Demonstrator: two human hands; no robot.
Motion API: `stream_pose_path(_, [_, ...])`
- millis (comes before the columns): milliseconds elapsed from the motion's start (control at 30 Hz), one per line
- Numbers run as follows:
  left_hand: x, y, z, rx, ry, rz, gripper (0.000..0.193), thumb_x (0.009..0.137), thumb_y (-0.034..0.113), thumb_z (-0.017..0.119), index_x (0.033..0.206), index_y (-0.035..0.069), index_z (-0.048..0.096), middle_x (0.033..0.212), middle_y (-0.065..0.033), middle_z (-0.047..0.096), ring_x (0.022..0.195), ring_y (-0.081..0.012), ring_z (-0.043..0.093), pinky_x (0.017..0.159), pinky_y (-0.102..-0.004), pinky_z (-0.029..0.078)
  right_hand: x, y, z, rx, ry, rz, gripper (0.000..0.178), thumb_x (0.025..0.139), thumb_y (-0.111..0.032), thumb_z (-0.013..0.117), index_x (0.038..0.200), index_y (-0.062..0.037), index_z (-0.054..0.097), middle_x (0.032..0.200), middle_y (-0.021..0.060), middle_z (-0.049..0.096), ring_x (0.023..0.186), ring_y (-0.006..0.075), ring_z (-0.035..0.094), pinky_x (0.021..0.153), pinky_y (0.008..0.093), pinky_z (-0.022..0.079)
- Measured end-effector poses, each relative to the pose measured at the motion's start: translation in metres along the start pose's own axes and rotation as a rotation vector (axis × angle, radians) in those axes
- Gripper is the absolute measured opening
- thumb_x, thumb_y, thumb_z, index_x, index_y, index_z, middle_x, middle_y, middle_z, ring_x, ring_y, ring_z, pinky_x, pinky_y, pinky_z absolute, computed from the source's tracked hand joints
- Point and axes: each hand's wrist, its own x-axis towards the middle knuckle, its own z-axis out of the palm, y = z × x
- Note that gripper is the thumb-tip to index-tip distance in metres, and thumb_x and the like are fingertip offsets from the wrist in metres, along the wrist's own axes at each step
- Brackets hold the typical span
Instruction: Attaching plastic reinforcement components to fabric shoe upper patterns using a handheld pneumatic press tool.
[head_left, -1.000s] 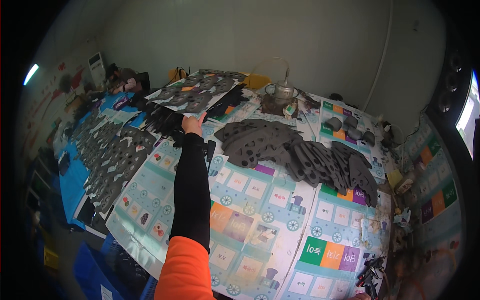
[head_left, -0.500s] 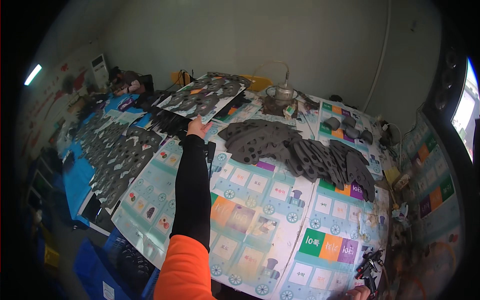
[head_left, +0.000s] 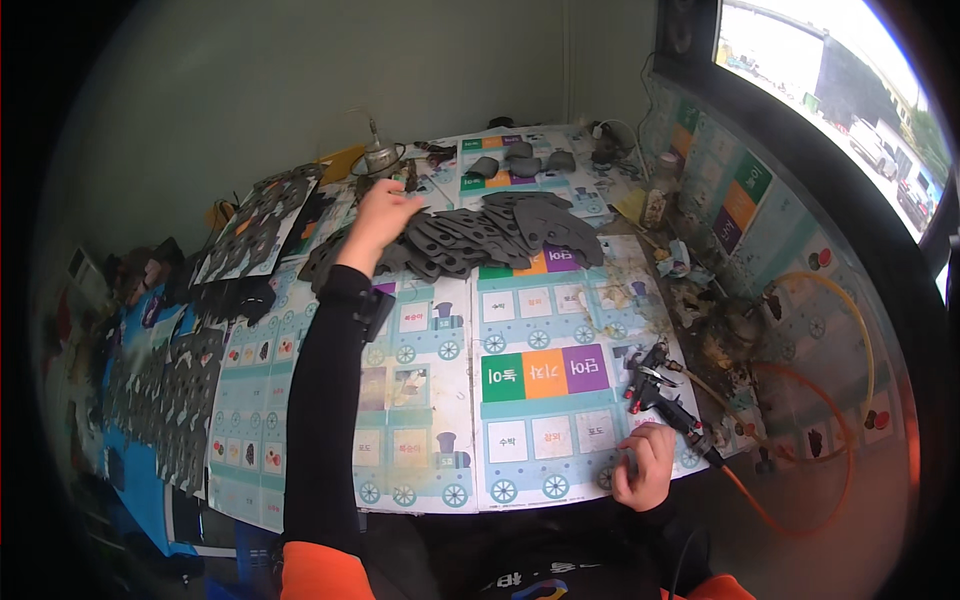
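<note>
My left hand (head_left: 382,222) reaches forward over the table, above the near-left part of a fanned pile of dark grey flat pieces with round holes (head_left: 450,243). Its fingers are somewhat apart and nothing shows in them. My right hand (head_left: 645,467) rests at the table's front edge with its fingers curled in, and I see nothing in it. Just beyond it lies a black spray gun (head_left: 660,395) joined to an orange hose (head_left: 757,515); the hand appears apart from the gun. A white board (head_left: 255,230) covered with similar grey pieces lies at the far left.
Printed sheets cover the table (head_left: 545,425). At the back stand a metal pot (head_left: 381,157) and several dark curved pads (head_left: 520,160). More grey pieces (head_left: 180,400) lie on a blue surface at left. A stained container (head_left: 735,325) and a window frame (head_left: 780,120) are on the right.
The view has turned to the right. My left hand has left the edge of the loaded board and is now over the grey pile. My right hand shows more fully, beside the spray gun.
</note>
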Motion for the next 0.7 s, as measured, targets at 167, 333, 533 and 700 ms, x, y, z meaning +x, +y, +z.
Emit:
stream_pose_path(167, [-0.008, 0.093, 0.137, 0.434, -0.139, 0.12, 0.071, 0.087, 0.041, 0.082, 0.13, -0.012, 0.059, 0.121, -0.0304, 0.07, 0.117, -0.0451, 0.067, 0.099, -0.0466, 0.055, -0.003, -0.001, -0.007, 0.031, 0.01, 0.011, 0.032, 0.061, -0.01, 0.065, 0.092, -0.0046, 0.063, 0.097, 0.014, 0.06, 0.099, 0.0381, 0.058, 0.09, 0.0483, 0.044])
stream_pose_path(333, [-0.019, 0.093, 0.261, 0.582, 0.024, -0.024, 0.081, 0.085, 0.051, 0.083, 0.134, -0.006, 0.053, 0.134, -0.0209, 0.063, 0.134, -0.0392, 0.053, 0.106, -0.0542, 0.048, -0.005, 0.007, -0.02, 0.038, 0.033, 0.04, 0.029, 0.062, -0.011, 0.067, 0.091, -0.005, 0.064, 0.097, 0.0139, 0.061, 0.1, 0.0376, 0.06, 0.092, 0.0476, 0.046])
stream_pose_path(533, [-0.011, 0.043, 0.278, 0.665, 0.167, -0.102, 0.062, 0.083, 0.036, 0.087, 0.121, 0.0, 0.053, 0.124, -0.0165, 0.062, 0.121, -0.0356, 0.062, 0.095, -0.049, 0.057, 0.0, 0.006, -0.014, 0.162, -0.007, -0.03, 0.028, 0.067, -0.01, 0.068, 0.094, -0.0055, 0.065, 0.097, 0.0114, 0.06, 0.099, 0.0335, 0.062, 0.093, 0.0448, 0.046])
stream_pose_path(700, [-0.009, 0.077, 0.306, 0.562, 0.082, -0.114, 0.072, 0.079, 0.033, 0.091, 0.126, -0.002, 0.05, 0.134, -0.0215, 0.058, 0.125, -0.0394, 0.059, 0.101, -0.0489, 0.055, -0.007, 0.014, -0.026, 0.123, 0.01, 0.033, 0.03, 0.067, -0.007, 0.066, 0.097, -0.0073, 0.067, 0.098, 0.0105, 0.061, 0.1, 0.0321, 0.061, 0.094, 0.0425, 0.046])
